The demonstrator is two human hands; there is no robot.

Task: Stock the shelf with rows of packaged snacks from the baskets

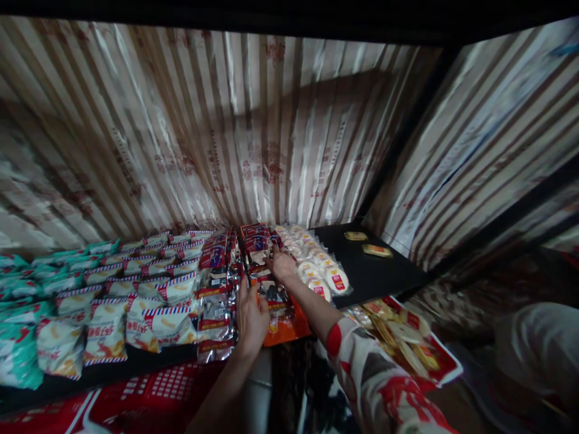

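My left hand (252,316) stands on edge beside a row of dark red and silver snack packets (217,310), its fingers stretched out and touching the packets' right side. My right hand (283,265) reaches farther back, fingers extended onto dark packets with red and orange print (256,241). An orange packet (289,328) lies at the front between my forearms. Small parts of the fingertips are hard to make out in the dim light. Just right of my right hand are clear-wrapped round white pieces (319,277) with yellow and red labels.
White snack bags (106,328) and green bags (20,355) fill the left of the black shelf (384,280). Two small yellow packets (377,250) lie at right. Below stand a red-and-white tray of packets (446,374) and a red basket (154,389). Wrinkled sheeting (271,132) hangs behind.
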